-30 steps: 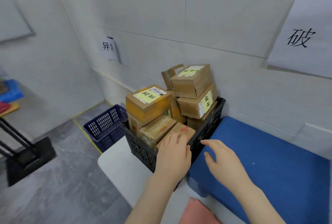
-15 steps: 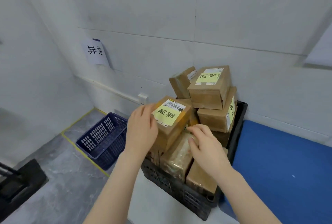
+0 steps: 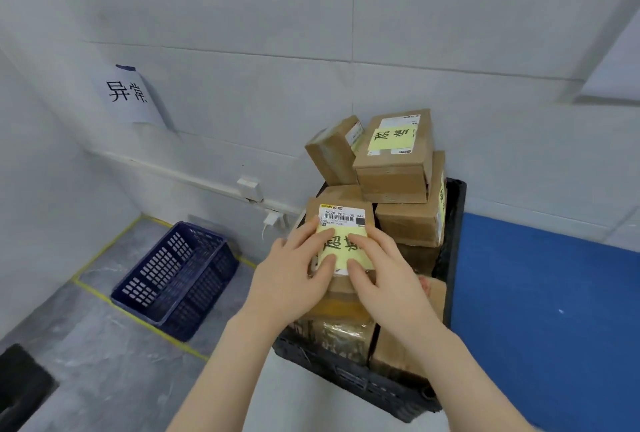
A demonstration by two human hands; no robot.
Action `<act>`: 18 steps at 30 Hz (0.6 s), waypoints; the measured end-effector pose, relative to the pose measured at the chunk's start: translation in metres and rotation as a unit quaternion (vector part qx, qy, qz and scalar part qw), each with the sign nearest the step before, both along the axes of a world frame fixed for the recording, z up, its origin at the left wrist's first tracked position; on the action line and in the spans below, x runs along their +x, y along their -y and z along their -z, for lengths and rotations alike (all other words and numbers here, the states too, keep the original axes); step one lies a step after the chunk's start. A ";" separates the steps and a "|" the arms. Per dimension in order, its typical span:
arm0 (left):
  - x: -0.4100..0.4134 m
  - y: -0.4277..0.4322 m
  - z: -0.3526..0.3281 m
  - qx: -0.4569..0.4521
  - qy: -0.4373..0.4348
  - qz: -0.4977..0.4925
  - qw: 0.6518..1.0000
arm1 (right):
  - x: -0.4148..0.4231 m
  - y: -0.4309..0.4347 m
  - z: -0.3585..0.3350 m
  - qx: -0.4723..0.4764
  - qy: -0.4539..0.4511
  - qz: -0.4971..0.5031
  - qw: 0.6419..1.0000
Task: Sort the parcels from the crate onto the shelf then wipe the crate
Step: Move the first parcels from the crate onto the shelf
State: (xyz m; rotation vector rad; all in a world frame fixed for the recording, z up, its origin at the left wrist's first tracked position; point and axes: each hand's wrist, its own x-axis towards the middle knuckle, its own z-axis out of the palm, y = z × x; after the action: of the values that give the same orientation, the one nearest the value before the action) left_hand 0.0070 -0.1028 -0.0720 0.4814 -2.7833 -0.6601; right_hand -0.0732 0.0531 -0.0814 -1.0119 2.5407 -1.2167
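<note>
Parcel point(image 3: 341, 224): on the pile in the black crate point(image 3: 454, 224), yellow note on top
Left hand point(image 3: 291, 279): grips the parcel's left side
Right hand point(image 3: 384, 276): grips its right side
Blue crate point(image 3: 176, 279): on the floor, left

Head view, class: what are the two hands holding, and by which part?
Both hold one parcel above the black crate: the left hand grips its left side, the right hand its right side, fingers lying across its yellow note.
</note>
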 end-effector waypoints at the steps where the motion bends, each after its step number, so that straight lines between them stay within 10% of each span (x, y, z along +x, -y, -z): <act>1: -0.001 -0.002 0.002 0.006 0.003 0.001 1.000 | 0.000 -0.004 0.001 -0.003 0.009 0.001 1.000; 18: -0.005 -0.096 -0.040 0.044 -0.135 0.106 0.984 | 0.018 -0.094 -0.040 -0.135 -0.031 0.081 0.987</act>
State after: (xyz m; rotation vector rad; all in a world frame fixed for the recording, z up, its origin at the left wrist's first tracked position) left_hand 0.0018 -0.0069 -0.0322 0.0995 -2.5740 -0.8285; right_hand -0.0552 0.1466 -0.0417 -0.9180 2.5979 -1.6348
